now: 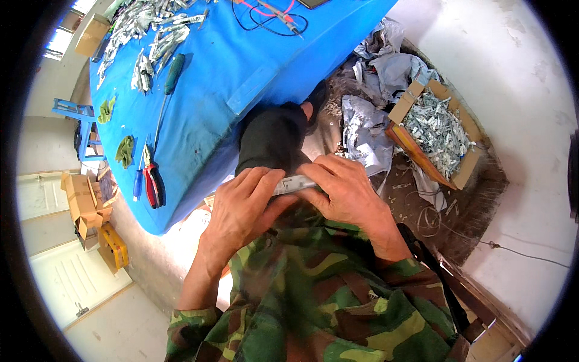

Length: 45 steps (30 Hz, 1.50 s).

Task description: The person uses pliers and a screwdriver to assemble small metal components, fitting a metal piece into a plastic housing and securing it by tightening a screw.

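Between my two hands, above my lap, is a short whitish, partly clear bar-shaped piece point(293, 184). Its exact kind I cannot make out. My left hand point(241, 202) is closed on the piece's left end, with the thumb underneath. The other end is gripped by my right hand point(344, 190), whose fingers lie over the top and hide it. On the blue-covered table point(211, 102), to the left, are red-handled pliers point(153, 181), a small blue screwdriver point(138, 183) and a long screwdriver with a green handle point(174, 73).
Whitish strips point(166, 45) heap at the table's far left, near two green gloves or rags point(125, 151). Test leads point(274, 17) lie at the far edge. On the right floor stand a cardboard box point(467, 169) of similar strips, grey plastic bags point(365, 123) and a loose wire point(525, 253).
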Each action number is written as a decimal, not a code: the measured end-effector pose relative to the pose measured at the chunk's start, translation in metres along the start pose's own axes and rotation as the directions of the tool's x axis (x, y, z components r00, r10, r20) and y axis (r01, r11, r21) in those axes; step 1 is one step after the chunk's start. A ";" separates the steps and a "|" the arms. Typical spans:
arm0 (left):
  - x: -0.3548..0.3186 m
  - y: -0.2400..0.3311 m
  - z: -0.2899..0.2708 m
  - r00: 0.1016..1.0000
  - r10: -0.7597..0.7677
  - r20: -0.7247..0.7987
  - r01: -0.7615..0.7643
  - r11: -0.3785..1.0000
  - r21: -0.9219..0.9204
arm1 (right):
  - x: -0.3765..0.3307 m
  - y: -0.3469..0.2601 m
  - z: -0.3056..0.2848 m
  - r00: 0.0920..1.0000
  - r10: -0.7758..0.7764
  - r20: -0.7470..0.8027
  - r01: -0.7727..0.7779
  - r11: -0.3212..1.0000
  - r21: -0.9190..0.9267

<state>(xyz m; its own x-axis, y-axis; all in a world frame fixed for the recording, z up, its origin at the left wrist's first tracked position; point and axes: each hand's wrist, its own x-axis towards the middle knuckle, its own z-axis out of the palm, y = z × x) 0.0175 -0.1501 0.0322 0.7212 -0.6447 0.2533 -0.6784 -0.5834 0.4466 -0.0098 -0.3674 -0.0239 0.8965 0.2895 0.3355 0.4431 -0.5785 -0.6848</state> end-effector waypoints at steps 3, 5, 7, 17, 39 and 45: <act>-0.005 -0.005 0.002 0.999 0.000 0.038 0.000 1.000 0.018 | -0.002 0.000 0.003 0.998 0.029 0.050 -0.032 0.998 0.060; -0.005 -0.006 0.001 0.999 0.002 0.054 -0.004 1.000 0.031 | -0.002 0.000 0.003 0.996 0.045 0.077 -0.054 0.992 0.114; -0.008 -0.012 0.004 0.999 0.022 0.048 -0.024 0.999 0.042 | -0.001 -0.002 -0.001 0.992 0.068 0.109 -0.086 0.981 0.174; -0.017 -0.027 0.015 0.994 0.008 0.105 -0.024 0.988 0.155 | -0.008 0.002 0.007 0.968 0.151 0.202 -0.204 0.940 0.273; -0.027 -0.028 0.038 1.000 0.023 0.007 -0.024 0.975 0.220 | -0.016 0.024 0.030 0.840 0.518 0.159 -0.505 0.642 0.577; -0.024 -0.011 0.060 0.929 -0.362 -0.073 0.359 0.932 -0.058 | -0.014 0.033 0.011 0.788 0.589 0.177 -0.375 0.233 0.897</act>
<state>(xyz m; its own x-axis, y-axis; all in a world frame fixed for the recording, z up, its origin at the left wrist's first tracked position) -0.0007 -0.1585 -0.0304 0.9262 -0.3518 0.1358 -0.3651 -0.7463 0.5566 -0.0079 -0.3822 -0.0585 0.9671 0.0221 -0.2534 -0.2369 0.4407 -0.8658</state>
